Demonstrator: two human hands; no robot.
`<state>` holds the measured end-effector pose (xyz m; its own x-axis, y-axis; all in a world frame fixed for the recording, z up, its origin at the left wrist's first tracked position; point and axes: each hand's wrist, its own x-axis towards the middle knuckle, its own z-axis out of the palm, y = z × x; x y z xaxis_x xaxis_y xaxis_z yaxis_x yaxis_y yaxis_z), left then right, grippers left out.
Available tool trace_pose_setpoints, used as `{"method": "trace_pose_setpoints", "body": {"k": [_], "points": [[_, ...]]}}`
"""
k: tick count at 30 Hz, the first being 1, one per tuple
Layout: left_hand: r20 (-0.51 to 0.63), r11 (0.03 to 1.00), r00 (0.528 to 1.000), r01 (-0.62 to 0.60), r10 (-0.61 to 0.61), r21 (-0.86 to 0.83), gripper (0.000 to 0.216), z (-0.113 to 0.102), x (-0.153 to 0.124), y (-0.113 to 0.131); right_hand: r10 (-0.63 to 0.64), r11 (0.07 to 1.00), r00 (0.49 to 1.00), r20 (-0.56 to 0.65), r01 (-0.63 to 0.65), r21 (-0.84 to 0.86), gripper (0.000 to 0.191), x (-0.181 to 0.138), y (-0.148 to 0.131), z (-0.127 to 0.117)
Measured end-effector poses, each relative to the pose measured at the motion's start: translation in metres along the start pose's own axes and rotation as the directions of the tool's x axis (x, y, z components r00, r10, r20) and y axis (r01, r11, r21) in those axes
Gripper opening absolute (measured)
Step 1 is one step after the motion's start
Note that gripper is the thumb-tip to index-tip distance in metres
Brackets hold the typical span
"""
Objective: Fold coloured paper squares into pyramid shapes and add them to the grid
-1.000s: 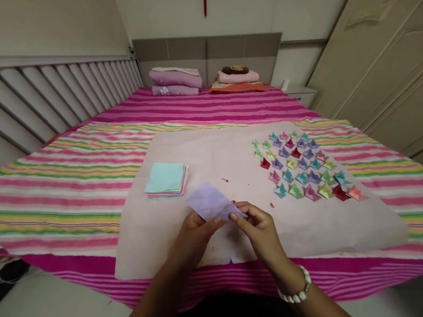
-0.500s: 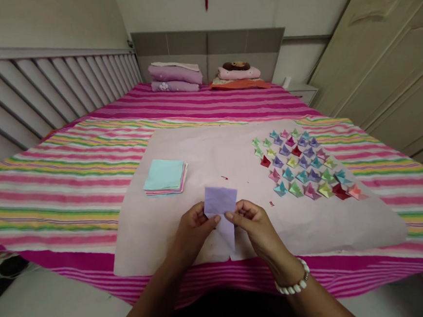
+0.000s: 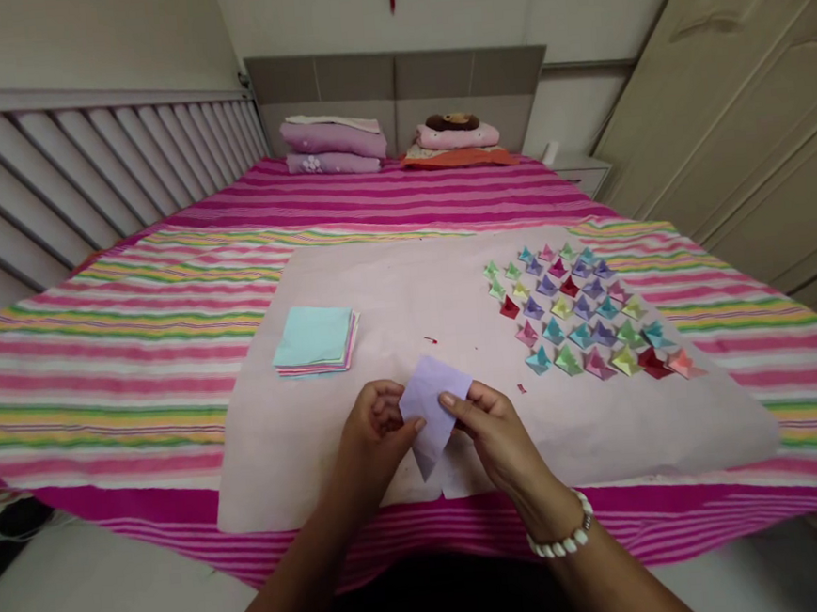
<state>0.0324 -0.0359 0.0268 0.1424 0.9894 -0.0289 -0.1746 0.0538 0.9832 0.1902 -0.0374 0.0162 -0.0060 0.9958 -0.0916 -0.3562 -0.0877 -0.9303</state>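
Note:
A partly folded sheet of purple origami paper (image 3: 432, 394) is held up between my two hands, tilted, with a pointed flap at its lower end. My right hand (image 3: 492, 422) pinches its right side, thumb on top. At its lower left edge, my left hand (image 3: 380, 431) grips it between thumb and curled fingers. To the left lies a stack of coloured paper squares (image 3: 316, 335), light blue on top. Rows of small folded paper boats (image 3: 582, 309) in many colours stand on the right.
A large pale sheet (image 3: 378, 280) lies under everything on the striped bedspread (image 3: 135, 337). Small red scraps (image 3: 431, 340) lie beyond my hands. Folded purple bedding (image 3: 334, 142) and a pink pile (image 3: 457, 135) sit by the headboard. A slatted rail (image 3: 101, 170) runs along the left.
The purple paper has turned clockwise, from nearly upright to tilted, its pointed end swinging left. My right hand's grip has moved slightly right and up its edge.

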Motion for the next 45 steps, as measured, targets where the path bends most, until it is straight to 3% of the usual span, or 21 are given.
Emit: {"method": "trace_pose_setpoints", "body": {"k": [3,6,11,18,21,23,26,28,32,36,45], "points": [[-0.048,0.993,0.997,-0.062,0.068,0.102,0.027,-0.003,-0.002,-0.003,-0.017,1.0,1.0,-0.02,0.017,-0.021,0.022,0.0,0.002,-0.001],[-0.04,0.987,0.998,-0.05,0.057,0.153,0.025,-0.003,-0.003,-0.002,-0.048,0.999,0.999,0.003,0.048,-0.017,0.022,-0.002,0.001,0.0],[-0.011,0.996,1.0,0.01,-0.009,0.092,0.035,-0.001,-0.001,-0.003,-0.064,0.997,0.997,0.03,0.066,-0.047,0.019,-0.004,-0.002,-0.001],[-0.003,0.994,0.995,0.1,-0.101,-0.036,0.015,-0.001,0.001,-0.003,-0.146,0.977,0.989,0.027,0.148,-0.155,0.022,-0.001,0.0,-0.002],[0.015,0.981,0.985,0.172,-0.172,-0.086,0.016,-0.002,0.002,-0.007,-0.188,0.977,0.982,-0.016,0.185,-0.107,0.047,0.001,0.002,0.003],[0.016,0.975,0.981,0.195,-0.195,-0.105,0.018,-0.003,0.003,-0.011,-0.162,0.984,0.987,0.022,0.163,-0.067,0.059,0.001,0.003,0.007],[0.012,0.968,0.98,0.197,-0.198,-0.154,0.019,-0.003,0.004,-0.014,-0.068,0.995,0.994,0.08,0.074,-0.066,0.033,-0.001,0.004,0.01],[0.025,0.951,0.98,0.198,-0.198,-0.238,0.019,-0.003,0.005,-0.014,-0.052,0.995,0.997,0.054,0.056,-0.085,0.025,-0.003,0.003,0.01],[0.155,0.881,0.974,0.217,-0.165,-0.422,0.023,0.0,0.007,-0.012,-0.069,0.995,0.992,0.103,0.076,-0.065,0.031,-0.005,-0.004,0.011],[0.285,0.852,0.949,0.256,-0.133,-0.456,0.034,0.001,0.006,-0.011,-0.041,0.999,0.989,0.144,0.045,-0.025,0.033,-0.006,-0.009,0.011],[0.287,0.799,0.943,0.302,-0.169,-0.521,0.031,0.001,0.007,-0.018,-0.002,1.0,0.99,0.138,0.001,0.005,0.023,-0.004,-0.005,0.009]]}}
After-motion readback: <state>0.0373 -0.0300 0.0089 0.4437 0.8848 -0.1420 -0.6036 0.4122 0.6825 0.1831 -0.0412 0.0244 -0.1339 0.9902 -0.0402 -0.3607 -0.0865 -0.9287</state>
